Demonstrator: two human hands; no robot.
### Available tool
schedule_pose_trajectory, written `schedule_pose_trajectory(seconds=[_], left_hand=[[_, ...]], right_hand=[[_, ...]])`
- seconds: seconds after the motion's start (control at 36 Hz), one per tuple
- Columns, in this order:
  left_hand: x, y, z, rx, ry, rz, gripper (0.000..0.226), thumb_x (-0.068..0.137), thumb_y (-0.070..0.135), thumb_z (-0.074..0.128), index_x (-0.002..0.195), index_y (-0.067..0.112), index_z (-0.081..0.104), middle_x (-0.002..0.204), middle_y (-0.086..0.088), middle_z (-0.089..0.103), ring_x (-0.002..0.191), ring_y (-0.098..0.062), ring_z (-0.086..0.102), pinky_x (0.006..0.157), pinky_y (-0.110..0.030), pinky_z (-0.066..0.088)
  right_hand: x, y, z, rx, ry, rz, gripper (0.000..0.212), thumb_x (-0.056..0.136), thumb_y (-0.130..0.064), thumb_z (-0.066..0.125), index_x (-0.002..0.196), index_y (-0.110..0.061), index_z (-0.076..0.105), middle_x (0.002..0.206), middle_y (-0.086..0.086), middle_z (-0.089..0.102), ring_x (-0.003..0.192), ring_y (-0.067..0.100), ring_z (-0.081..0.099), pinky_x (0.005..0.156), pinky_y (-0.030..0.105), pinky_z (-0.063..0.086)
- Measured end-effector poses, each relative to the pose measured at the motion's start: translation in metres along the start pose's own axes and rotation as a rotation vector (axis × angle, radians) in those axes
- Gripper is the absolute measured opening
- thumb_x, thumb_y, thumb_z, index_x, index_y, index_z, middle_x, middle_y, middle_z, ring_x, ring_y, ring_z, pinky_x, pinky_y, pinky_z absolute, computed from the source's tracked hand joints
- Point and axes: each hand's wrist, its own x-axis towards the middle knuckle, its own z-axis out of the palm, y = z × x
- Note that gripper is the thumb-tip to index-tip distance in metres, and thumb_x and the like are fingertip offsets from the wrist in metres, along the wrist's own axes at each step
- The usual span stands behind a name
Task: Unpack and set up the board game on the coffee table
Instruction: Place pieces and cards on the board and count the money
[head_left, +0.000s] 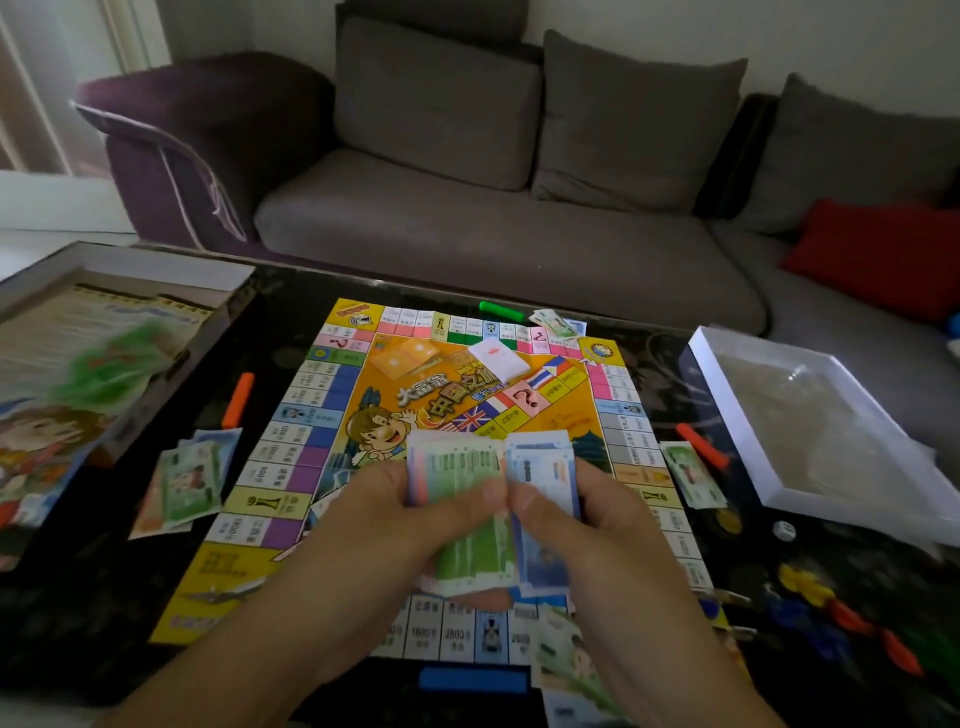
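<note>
Holding a stack of paper money above the near edge of the board, your left hand and right hand both curl their fingers around it, thumbs pinching on top. Small money piles sit on the tabletop at the board's left and right edges.

Game board unfolded flat, centre of desk, yellow middle, coloured squares round edge. Fanned stack of paper money held above board's near half, pinched by left hand and right hand. White card pile on board's far part. Money piles left, right, far edge. Open box at left; white tray at right.
</note>
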Motion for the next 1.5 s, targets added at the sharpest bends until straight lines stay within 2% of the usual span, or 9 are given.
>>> schedule_pose_trajectory(seconds=[0.14,0.33,0.5,0.61,0.75,0.94,1.14,1.31,1.5], left_hand=[[-0.001,0.000,-0.005,-0.020,-0.079,-0.002,0.024,0.097,0.002,0.060,0.104,0.012,0.081,0.113,-0.020,0.078,0.101,-0.040,0.076,0.076,-0.057,0.064],[-0.003,-0.002,-0.003,0.151,0.074,0.096,0.022,0.081,0.011,0.080,0.095,0.029,0.084,0.096,-0.009,0.082,0.086,-0.029,0.080,0.073,-0.049,0.066],[-0.008,0.003,-0.010,-0.016,-0.014,0.014,0.024,0.096,0.005,0.063,0.116,0.007,0.076,0.110,-0.017,0.079,0.098,-0.038,0.077,0.073,-0.052,0.066],[-0.009,0.005,-0.011,0.062,0.005,0.067,0.030,0.094,0.001,0.067,0.121,0.011,0.074,0.110,-0.014,0.079,0.097,-0.038,0.078,0.080,-0.059,0.063],[-0.008,0.003,-0.012,0.061,0.086,0.060,0.022,0.083,0.004,0.079,0.103,0.013,0.082,0.103,-0.016,0.080,0.091,-0.037,0.079,0.073,-0.058,0.065],[-0.007,0.007,-0.012,-0.010,0.010,0.020,0.023,0.096,0.006,0.063,0.116,0.006,0.074,0.110,-0.015,0.079,0.099,-0.037,0.077,0.080,-0.057,0.064],[-0.007,0.004,-0.010,0.027,0.042,0.094,0.022,0.085,0.005,0.071,0.105,0.009,0.079,0.103,-0.014,0.080,0.089,-0.038,0.079,0.068,-0.054,0.066],[-0.007,0.003,-0.009,0.034,0.070,0.104,0.025,0.077,0.008,0.076,0.102,0.009,0.081,0.102,-0.015,0.080,0.088,-0.037,0.079,0.064,-0.051,0.066],[-0.006,0.002,-0.008,0.077,0.115,0.120,0.024,0.083,0.002,0.077,0.107,0.009,0.079,0.100,-0.013,0.081,0.085,-0.034,0.079,0.061,-0.047,0.065]], right_hand=[[0.001,-0.001,-0.007,-0.003,0.025,-0.030,0.021,0.100,-0.024,0.067,0.118,-0.028,0.077,0.112,-0.004,0.079,0.102,0.022,0.076,0.092,0.049,0.060],[-0.001,0.005,0.002,-0.039,0.014,-0.057,0.021,0.098,-0.026,0.069,0.114,-0.034,0.079,0.111,-0.001,0.078,0.104,0.020,0.075,0.096,0.049,0.060],[0.000,0.001,0.000,0.006,0.075,-0.066,0.023,0.096,-0.023,0.069,0.116,-0.026,0.079,0.110,-0.001,0.080,0.105,0.025,0.076,0.095,0.054,0.058],[-0.001,-0.001,0.000,-0.018,0.073,-0.061,0.025,0.093,-0.027,0.071,0.116,-0.029,0.079,0.110,-0.006,0.080,0.104,0.018,0.076,0.089,0.041,0.058],[-0.004,-0.002,0.005,-0.053,0.027,-0.047,0.025,0.095,-0.024,0.070,0.117,-0.030,0.079,0.109,-0.006,0.080,0.103,0.016,0.076,0.090,0.038,0.058],[-0.003,-0.004,0.000,-0.041,0.079,-0.056,0.022,0.096,-0.024,0.069,0.115,-0.030,0.079,0.107,-0.010,0.080,0.098,0.012,0.076,0.088,0.038,0.057],[-0.006,-0.005,-0.001,-0.048,0.055,-0.075,0.047,0.077,-0.042,0.070,0.122,-0.031,0.077,0.113,-0.010,0.079,0.103,0.014,0.075,0.089,0.035,0.058],[-0.005,-0.005,-0.003,-0.095,0.054,-0.081,0.028,0.096,-0.029,0.068,0.122,-0.029,0.077,0.110,-0.010,0.080,0.100,0.013,0.076,0.085,0.033,0.058],[-0.006,-0.005,-0.004,-0.089,0.074,-0.082,0.028,0.098,-0.027,0.066,0.125,-0.032,0.075,0.115,-0.011,0.078,0.106,0.014,0.075,0.093,0.041,0.058]])
